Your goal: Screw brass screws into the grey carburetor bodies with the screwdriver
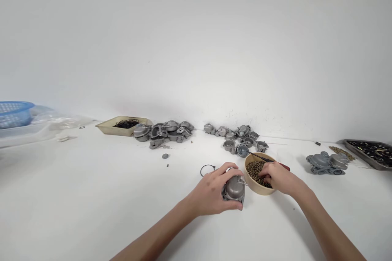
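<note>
Clasping: metal housing [235,188] gripped by left hand [210,191], fingers wide-curved; bowl [259,189] entered by right hand [280,178], fingers bent, hold unclear.

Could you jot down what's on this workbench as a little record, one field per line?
left hand: around a grey metal part
right hand: fingers in the bowl of small screws
bowl: round, cream
tool: dark shaft, red handle, lying across the bowl
beside left hand: thin black ring
back left: cream tray, black rings inside
far left: blue basket
</note>
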`<state>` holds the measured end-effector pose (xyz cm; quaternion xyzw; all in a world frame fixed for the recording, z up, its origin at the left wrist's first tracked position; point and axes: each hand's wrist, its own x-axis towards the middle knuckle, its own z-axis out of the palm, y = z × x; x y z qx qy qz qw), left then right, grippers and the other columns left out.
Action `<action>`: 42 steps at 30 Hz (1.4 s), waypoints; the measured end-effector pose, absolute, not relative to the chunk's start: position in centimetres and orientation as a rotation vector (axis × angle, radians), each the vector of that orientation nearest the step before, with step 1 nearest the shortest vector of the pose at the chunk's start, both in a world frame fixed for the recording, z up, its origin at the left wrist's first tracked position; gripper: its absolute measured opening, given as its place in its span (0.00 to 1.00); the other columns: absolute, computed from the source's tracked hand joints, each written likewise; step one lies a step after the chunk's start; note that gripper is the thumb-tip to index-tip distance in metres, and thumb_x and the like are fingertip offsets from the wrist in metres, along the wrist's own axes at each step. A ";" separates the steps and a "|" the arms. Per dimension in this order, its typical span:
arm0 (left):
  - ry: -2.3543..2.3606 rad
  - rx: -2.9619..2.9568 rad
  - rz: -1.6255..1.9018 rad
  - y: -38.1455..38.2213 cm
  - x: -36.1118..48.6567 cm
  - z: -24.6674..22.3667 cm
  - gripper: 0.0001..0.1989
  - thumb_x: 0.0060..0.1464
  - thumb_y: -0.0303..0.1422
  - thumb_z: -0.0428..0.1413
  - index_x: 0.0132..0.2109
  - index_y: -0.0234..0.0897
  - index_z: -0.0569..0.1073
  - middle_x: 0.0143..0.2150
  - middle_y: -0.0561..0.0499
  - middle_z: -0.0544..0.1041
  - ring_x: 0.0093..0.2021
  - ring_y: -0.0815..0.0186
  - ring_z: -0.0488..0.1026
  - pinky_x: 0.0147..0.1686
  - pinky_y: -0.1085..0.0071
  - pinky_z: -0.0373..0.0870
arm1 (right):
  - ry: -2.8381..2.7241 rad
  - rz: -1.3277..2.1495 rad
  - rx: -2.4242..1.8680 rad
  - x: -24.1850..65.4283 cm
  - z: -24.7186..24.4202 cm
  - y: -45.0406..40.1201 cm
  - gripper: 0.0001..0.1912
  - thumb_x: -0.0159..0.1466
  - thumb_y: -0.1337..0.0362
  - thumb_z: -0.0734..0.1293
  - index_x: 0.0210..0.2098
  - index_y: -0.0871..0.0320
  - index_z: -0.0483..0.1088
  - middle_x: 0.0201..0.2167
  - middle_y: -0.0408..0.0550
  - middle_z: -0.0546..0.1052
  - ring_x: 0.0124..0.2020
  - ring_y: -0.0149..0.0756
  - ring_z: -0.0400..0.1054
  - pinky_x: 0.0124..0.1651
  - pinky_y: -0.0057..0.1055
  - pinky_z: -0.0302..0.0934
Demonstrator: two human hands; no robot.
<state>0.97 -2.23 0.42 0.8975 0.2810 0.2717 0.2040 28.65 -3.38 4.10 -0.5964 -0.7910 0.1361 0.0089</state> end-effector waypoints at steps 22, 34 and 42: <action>0.770 2.509 0.732 -2.1 0.8 0.5 0.39 0.47 0.51 0.72 0.62 0.48 0.67 0.65 0.45 0.70 0.50 0.53 0.79 0.46 0.62 0.78 | -2.432 0.415 -1.933 27.9 4.7 -3.6 0.15 0.58 0.80 0.62 0.26 0.58 0.75 0.27 0.44 0.73 0.29 0.30 0.63 0.27 0.29 0.41; 0.736 2.557 0.664 -2.0 0.0 1.6 0.34 0.49 0.41 0.70 0.61 0.51 0.68 0.68 0.45 0.68 0.49 0.54 0.80 0.49 0.60 0.76 | -2.418 0.387 -2.011 27.3 5.5 -4.0 0.17 0.53 0.83 0.60 0.25 0.58 0.74 0.21 0.41 0.63 0.24 0.28 0.49 0.27 0.32 0.35; 0.739 2.558 0.645 -1.9 -0.2 1.5 0.33 0.51 0.43 0.69 0.62 0.51 0.68 0.68 0.44 0.68 0.53 0.51 0.79 0.51 0.58 0.76 | -2.391 0.324 -2.033 27.7 5.0 -3.8 0.19 0.54 0.84 0.59 0.27 0.57 0.75 0.21 0.40 0.63 0.24 0.28 0.51 0.27 0.32 0.36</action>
